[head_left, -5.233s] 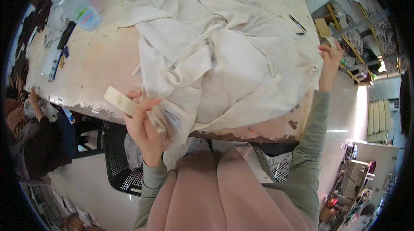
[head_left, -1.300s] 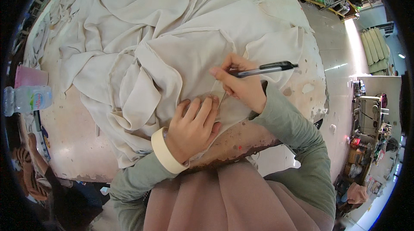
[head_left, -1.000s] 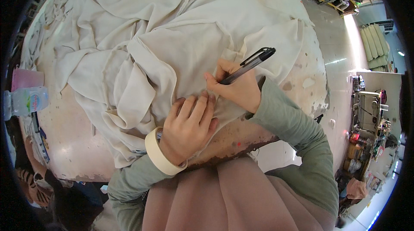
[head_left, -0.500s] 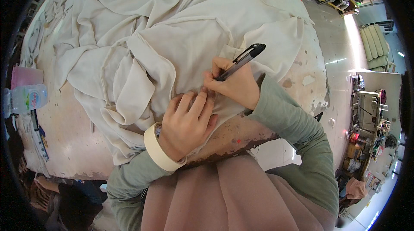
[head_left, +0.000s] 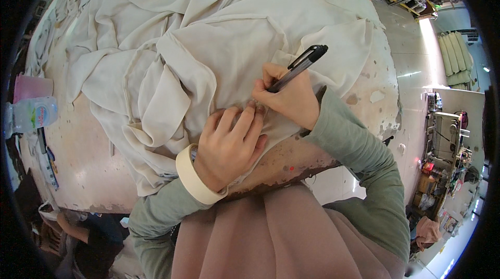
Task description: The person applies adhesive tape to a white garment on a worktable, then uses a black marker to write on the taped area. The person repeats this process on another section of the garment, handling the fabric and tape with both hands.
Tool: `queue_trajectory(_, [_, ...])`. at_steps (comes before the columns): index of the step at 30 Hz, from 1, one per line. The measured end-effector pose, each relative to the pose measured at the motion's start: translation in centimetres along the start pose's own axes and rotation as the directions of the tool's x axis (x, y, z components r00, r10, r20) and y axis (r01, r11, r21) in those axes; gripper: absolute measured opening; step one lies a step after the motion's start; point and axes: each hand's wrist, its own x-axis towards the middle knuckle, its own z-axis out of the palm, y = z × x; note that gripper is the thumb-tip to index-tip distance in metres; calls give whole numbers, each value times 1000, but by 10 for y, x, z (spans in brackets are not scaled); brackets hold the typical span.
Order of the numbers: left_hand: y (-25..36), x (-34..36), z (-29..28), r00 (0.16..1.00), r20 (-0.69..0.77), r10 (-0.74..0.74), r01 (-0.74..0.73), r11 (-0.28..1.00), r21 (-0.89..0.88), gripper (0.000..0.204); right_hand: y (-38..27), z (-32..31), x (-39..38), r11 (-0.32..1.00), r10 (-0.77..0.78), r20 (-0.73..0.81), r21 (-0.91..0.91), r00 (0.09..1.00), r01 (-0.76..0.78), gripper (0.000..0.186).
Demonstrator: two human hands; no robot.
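Note:
Cream cloth [head_left: 224,65] lies in loose folds over the table, with seams running through it. My right hand [head_left: 291,94] grips a black-capped pen [head_left: 297,68] and leans it over the cloth; its tip is hidden behind the fingers. Beside it, my left hand [head_left: 229,146] lies palm down on the cloth, fingers stretched forward, fingertips close to the right hand. A roll of cream tape [head_left: 190,180] circles my left wrist like a bracelet.
A clear plastic bottle [head_left: 39,114] and a pink container [head_left: 32,87] are at the table's left edge, near some pens [head_left: 51,162]. A person's arm [head_left: 73,227] shows at lower left. Cluttered shelves [head_left: 442,159] stand across the floor on the right.
My right hand and the pen have shifted slightly up and to the right in the picture. My left fingertips have moved slightly forward on the cloth. The whole view has drifted a little.

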Motion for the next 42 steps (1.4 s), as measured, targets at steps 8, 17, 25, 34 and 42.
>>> queue_trajectory(8, [1, 1, -2, 998, 55, -5, 5, 1000, 9, 49, 1, -1, 0, 980, 146, -30, 141, 989, -141, 29])
queue_trajectory(17, [1, 1, -3, 998, 62, -8, 8, 1000, 5, 50, 2, 1, 1, 999, 12, -30, 31, 999, -11, 29])
queue_trajectory(25, [1, 1, -3, 998, 64, -11, 11, 1000, -2, 50, 1, 0, 1, 999, -26, -49, 19, 998, 27, 30])
queue_trajectory(34, [0, 1, -4, 998, 69, -8, 9, 1000, -14, 50, 0, 0, 1, 1000, -15, -56, 20, 998, 16, 29])
queue_trajectory(42, [1, 1, -3, 998, 63, -10, 11, 1000, -14, 50, -1, 1, 2, 1000, -9, -72, -8, 997, 8, 28])
